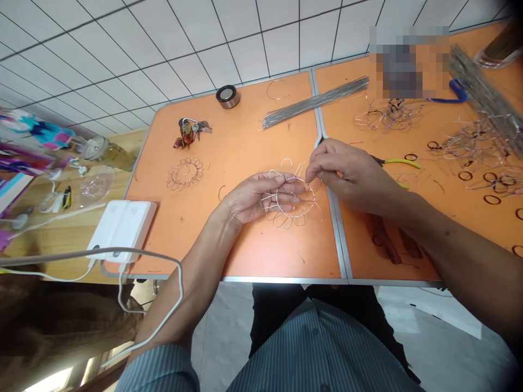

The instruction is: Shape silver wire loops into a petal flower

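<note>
A thin silver wire ring with petal-like loops [295,216] is held over the orange table, near its middle seam. My left hand [259,197] is palm up beneath the ring's left side, its thumb and fingers closed on the wire. At the ring's upper right, my right hand [343,169] pinches the wire between thumb and index finger. Several loops fan out below the ring, and loose wire ends stick up above it. A similar looped wire ring [185,174] lies on the table to the left.
Keys [190,132], a tape roll [227,96] and a wire bundle [314,102] lie toward the wall. Yellow-handled pliers [402,161], wire tangles [388,114] and small dark rings are at right. A white power bank [122,228] with cables sits at the left edge.
</note>
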Available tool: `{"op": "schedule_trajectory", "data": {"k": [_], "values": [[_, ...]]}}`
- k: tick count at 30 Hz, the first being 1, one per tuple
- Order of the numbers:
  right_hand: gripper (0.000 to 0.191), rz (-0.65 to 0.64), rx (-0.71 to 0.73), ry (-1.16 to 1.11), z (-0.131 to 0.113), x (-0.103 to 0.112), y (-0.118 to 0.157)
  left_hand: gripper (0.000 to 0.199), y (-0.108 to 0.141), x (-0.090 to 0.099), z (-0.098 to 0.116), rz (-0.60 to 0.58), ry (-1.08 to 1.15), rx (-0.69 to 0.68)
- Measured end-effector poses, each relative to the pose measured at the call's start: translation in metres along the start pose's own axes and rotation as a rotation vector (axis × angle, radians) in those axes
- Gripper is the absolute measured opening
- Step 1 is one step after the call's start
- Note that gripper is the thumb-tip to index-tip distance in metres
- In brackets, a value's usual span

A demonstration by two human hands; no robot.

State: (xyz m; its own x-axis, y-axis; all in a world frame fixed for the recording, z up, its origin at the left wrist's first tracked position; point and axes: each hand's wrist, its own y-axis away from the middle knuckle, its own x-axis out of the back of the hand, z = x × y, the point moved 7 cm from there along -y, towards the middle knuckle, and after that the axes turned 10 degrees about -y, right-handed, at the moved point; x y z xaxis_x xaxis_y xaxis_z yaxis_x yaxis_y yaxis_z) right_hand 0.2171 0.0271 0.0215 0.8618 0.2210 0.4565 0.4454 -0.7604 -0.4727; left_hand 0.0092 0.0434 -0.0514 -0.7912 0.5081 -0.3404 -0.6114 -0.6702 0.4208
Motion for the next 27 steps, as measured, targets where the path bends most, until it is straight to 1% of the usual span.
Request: {"op": "schedule_trajectory", "data": {"k": [4, 11, 14, 18, 20, 23, 27], "values": [[0.035, 0.038, -0.004, 0.006, 0.004, 0.006, 0.000, 0.024, 0.000, 0.001, 0.001, 0.010, 0.017, 0.005], [0.035, 0.099, -0.090, 0.043, 0.013, 0.017, 0.000, 0.021, 0.000, 0.004, 0.001, 0.058, 0.032, 0.002], [0.032, 0.156, -0.169, 0.061, 0.016, 0.020, 0.000, 0.020, 0.000, 0.003, 0.001, 0.048, 0.029, -0.020], [0.026, 0.241, -0.328, 0.090, 0.022, 0.023, 0.001, 0.022, -0.001, 0.002, 0.000, 0.014, 0.001, -0.035], [0.025, 0.245, -0.409, 0.094, 0.024, 0.023, 0.001, 0.024, -0.001, 0.002, -0.002, 0.002, -0.017, -0.036], [0.021, 0.213, -0.509, 0.077, 0.024, 0.020, 0.001, 0.028, -0.003, 0.003, -0.004, -0.011, -0.034, -0.038], [0.012, 0.211, -0.545, 0.029, 0.023, 0.017, 0.000, 0.027, -0.004, 0.002, -0.006, -0.011, -0.042, -0.034]]}}
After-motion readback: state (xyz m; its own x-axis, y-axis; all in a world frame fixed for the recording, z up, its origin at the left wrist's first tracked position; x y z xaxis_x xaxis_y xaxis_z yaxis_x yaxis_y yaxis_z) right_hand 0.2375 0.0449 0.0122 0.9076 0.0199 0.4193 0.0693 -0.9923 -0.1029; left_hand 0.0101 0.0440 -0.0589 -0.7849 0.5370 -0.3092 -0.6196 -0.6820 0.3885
